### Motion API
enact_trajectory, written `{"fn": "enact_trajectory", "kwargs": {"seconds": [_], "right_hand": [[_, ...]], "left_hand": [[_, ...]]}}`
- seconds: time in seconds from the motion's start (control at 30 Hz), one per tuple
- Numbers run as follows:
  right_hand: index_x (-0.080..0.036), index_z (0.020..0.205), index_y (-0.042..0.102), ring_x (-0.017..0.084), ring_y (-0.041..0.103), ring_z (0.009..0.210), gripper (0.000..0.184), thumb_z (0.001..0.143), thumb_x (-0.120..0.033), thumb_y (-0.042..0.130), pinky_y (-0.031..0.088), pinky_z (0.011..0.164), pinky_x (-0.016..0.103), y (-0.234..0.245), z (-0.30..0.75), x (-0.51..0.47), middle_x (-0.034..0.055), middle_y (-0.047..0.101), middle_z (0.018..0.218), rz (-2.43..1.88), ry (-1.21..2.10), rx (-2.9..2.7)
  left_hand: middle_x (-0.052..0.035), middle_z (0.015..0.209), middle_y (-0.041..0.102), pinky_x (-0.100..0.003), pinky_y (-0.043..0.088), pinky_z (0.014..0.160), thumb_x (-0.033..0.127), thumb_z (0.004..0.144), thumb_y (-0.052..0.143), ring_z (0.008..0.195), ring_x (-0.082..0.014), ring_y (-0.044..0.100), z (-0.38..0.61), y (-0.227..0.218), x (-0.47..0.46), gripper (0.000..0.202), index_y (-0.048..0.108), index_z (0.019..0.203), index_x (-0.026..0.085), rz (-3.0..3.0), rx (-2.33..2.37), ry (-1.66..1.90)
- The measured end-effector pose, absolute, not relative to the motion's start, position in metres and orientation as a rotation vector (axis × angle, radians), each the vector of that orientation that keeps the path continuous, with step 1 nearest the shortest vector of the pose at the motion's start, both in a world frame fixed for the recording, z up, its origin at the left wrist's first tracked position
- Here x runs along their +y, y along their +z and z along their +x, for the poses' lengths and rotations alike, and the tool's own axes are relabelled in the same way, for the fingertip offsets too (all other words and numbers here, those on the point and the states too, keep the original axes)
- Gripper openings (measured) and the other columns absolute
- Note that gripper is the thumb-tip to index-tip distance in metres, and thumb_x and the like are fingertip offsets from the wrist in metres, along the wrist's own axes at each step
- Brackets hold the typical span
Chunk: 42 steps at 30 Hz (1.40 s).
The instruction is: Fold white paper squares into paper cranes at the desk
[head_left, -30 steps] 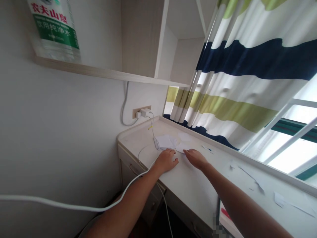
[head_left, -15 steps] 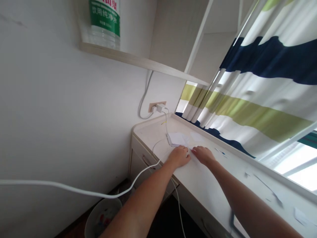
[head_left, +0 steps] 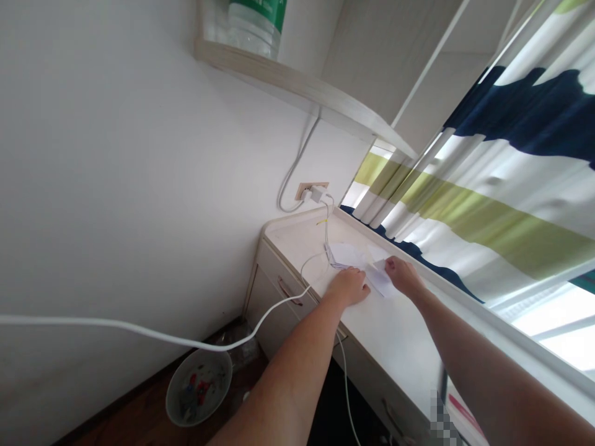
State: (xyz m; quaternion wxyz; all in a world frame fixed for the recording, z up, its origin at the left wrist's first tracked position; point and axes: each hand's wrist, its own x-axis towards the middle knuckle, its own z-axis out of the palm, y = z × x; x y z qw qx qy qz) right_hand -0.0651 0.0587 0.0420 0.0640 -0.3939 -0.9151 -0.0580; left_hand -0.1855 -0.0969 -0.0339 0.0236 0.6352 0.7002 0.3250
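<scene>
On the white desk [head_left: 390, 334], my right hand [head_left: 403, 275] is closed in a pinch at the edge of a sheet of white paper [head_left: 380, 282], which stands partly raised and looks folded. My left hand [head_left: 349, 287] lies on the desk just left of that sheet, its fingers curled in. Whether it grips a bit of paper is hidden from me. Beyond my left hand rests a small stack of white papers [head_left: 344, 254]. Another pale sheet [head_left: 377, 253] lies behind the paper I hold.
A white cable [head_left: 186, 342] hangs across in front of the desk, and thinner cords run from the wall socket [head_left: 304, 191]. Overhead juts a shelf [head_left: 297, 87] with a bottle [head_left: 255, 31]. A bin [head_left: 198, 387] stands below left. Striped curtains [head_left: 502, 204] hang behind the desk.
My right hand has moved away from the left, raising the sheet's edge, and more of the paper shows between them. The camera view has shifted, so the bin shows more fully.
</scene>
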Motion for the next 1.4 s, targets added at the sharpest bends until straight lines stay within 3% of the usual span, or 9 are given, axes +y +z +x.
{"fn": "enact_trajectory", "kwargs": {"seconds": [0.2, 0.4, 0.57, 0.7, 0.83, 0.93, 1.13, 1.33, 1.4], "right_hand": [[-0.010, 0.111, 0.075, 0.031, 0.074, 0.097, 0.027, 0.097, -0.021, 0.055, 0.052, 0.083, 0.037, 0.067, -0.048, 0.083, 0.0193, 0.080, 0.107, -1.257, -0.049, -2.541], [-0.014, 0.102, 0.076, 0.032, 0.074, 0.101, 0.021, 0.093, -0.022, 0.059, 0.054, 0.091, 0.042, 0.091, -0.003, 0.101, 0.0185, 0.080, 0.101, -1.317, 0.088, -2.244], [-0.013, 0.100, 0.076, 0.030, 0.074, 0.096, 0.022, 0.090, -0.026, 0.062, 0.057, 0.086, 0.040, 0.102, 0.046, 0.100, 0.0177, 0.080, 0.096, -1.317, 0.297, -1.990], [-0.014, 0.091, 0.075, 0.027, 0.073, 0.087, 0.019, 0.086, -0.031, 0.067, 0.057, 0.079, 0.037, 0.102, 0.093, 0.084, 0.0142, 0.079, 0.089, -1.247, 0.497, -1.822], [-0.016, 0.088, 0.072, 0.024, 0.070, 0.076, 0.023, 0.085, -0.039, 0.070, 0.058, 0.075, 0.037, 0.089, 0.135, 0.062, 0.0095, 0.076, 0.080, -1.166, 0.694, -1.668], [-0.018, 0.090, 0.070, 0.023, 0.070, 0.078, 0.032, 0.086, -0.050, 0.072, 0.060, 0.077, 0.040, 0.072, 0.155, 0.047, 0.0078, 0.076, 0.083, -1.076, 0.822, -1.582], [-0.022, 0.092, 0.065, 0.025, 0.073, 0.083, 0.040, 0.086, -0.061, 0.074, 0.063, 0.082, 0.046, 0.045, 0.186, 0.030, 0.0051, 0.076, 0.084, -0.954, 1.036, -1.456], [-0.020, 0.108, 0.073, 0.026, 0.073, 0.095, 0.044, 0.085, -0.057, 0.080, 0.062, 0.085, 0.046, 0.025, 0.217, 0.026, 0.0097, 0.078, 0.106, -0.945, 1.283, -1.430], [-0.019, 0.103, 0.076, 0.025, 0.072, 0.092, 0.043, 0.086, -0.059, 0.078, 0.061, 0.083, 0.043, 0.017, 0.222, 0.024, 0.0093, 0.078, 0.103, -0.971, 1.292, -1.406]], "left_hand": [[-0.0194, 0.119, 0.073, -0.044, 0.051, 0.108, 0.028, 0.096, 0.055, 0.120, -0.0311, 0.065, -0.186, -0.034, -0.097, 0.028, 0.071, 0.112, 0.011, 1.935, 2.147, 1.011], [-0.0185, 0.115, 0.074, -0.043, 0.051, 0.106, 0.028, 0.094, 0.057, 0.117, -0.0307, 0.065, -0.187, -0.034, -0.096, 0.024, 0.071, 0.105, 0.012, 1.870, 2.115, 1.050], [-0.0131, 0.110, 0.075, -0.042, 0.053, 0.103, 0.030, 0.093, 0.060, 0.110, -0.0279, 0.068, -0.188, -0.031, -0.108, 0.021, 0.070, 0.105, 0.016, 1.778, 2.082, 1.125], [-0.0098, 0.111, 0.077, -0.043, 0.052, 0.105, 0.029, 0.088, 0.068, 0.111, -0.0272, 0.070, -0.181, -0.024, -0.109, 0.030, 0.068, 0.115, 0.018, 1.760, 1.923, 1.212], [-0.0139, 0.122, 0.076, -0.044, 0.050, 0.110, 0.035, 0.095, 0.064, 0.118, -0.0265, 0.070, -0.142, -0.006, -0.074, 0.038, 0.062, 0.128, 0.016, 1.672, 1.678, 1.364], [-0.0170, 0.121, 0.077, -0.042, 0.056, 0.099, 0.047, 0.097, 0.066, 0.113, -0.0259, 0.074, -0.092, 0.007, -0.030, 0.050, 0.056, 0.135, 0.016, 1.595, 1.423, 1.384], [-0.0135, 0.090, 0.079, -0.034, 0.060, 0.070, 0.068, 0.085, 0.071, 0.078, -0.0238, 0.078, -0.017, 0.008, 0.031, 0.059, 0.069, 0.103, 0.012, 1.491, 1.087, 1.300], [-0.0084, 0.086, 0.079, -0.032, 0.060, 0.065, 0.054, 0.082, 0.081, 0.065, -0.0191, 0.073, -0.006, -0.010, 0.032, 0.045, 0.076, 0.097, 0.012, 1.435, 0.978, 1.136], [-0.0061, 0.080, 0.078, -0.032, 0.060, 0.066, 0.051, 0.081, 0.082, 0.066, -0.0196, 0.073, -0.005, -0.015, 0.024, 0.039, 0.078, 0.093, 0.014, 1.424, 1.008, 1.089]]}}
